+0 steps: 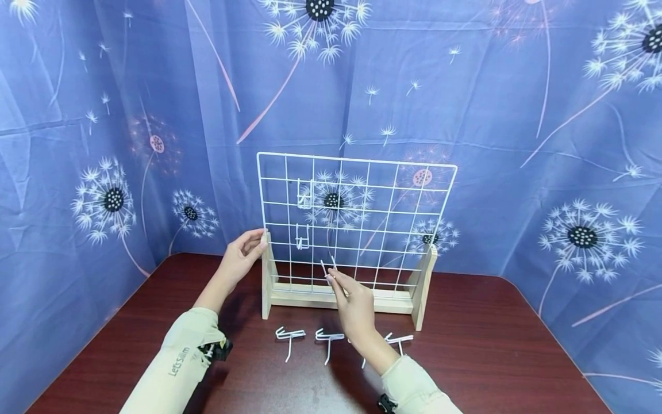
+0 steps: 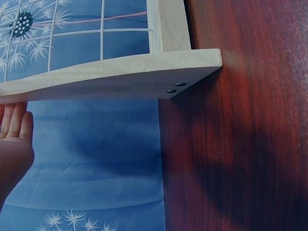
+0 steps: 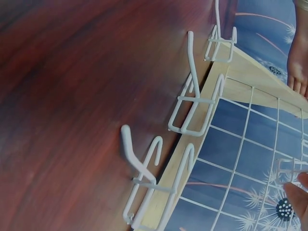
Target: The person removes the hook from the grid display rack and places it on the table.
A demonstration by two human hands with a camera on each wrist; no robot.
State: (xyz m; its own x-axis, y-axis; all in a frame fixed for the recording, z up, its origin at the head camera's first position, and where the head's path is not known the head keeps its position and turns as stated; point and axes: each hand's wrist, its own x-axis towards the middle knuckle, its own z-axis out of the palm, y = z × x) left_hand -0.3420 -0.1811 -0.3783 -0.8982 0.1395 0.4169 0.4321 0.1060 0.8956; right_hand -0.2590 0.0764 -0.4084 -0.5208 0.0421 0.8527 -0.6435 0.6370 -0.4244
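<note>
A white wire grid point(image 1: 357, 160) stands upright in a wooden stand point(image 1: 424, 287). My left hand point(image 1: 242, 253) holds the upper end of the stand's left side piece point(image 2: 120, 67), some fingertips hidden behind the wood. In front of the grid's lower middle, my right hand point(image 1: 357, 302) pinches a white wire hook point(image 1: 323, 268) by its end. The right wrist view shows this hook point(image 3: 285, 169) at the fingertips, partly cut off. Two similar hooks hang on the grid's left part, an upper hook point(image 1: 304, 199) and a lower hook point(image 1: 302, 240).
Several more white wire hooks point(image 1: 330, 336) lie in a row on the dark red table point(image 1: 496, 345) before the stand. My right forearm partly covers one of them. A blue dandelion-print curtain point(image 1: 439, 115) surrounds the table's back and sides.
</note>
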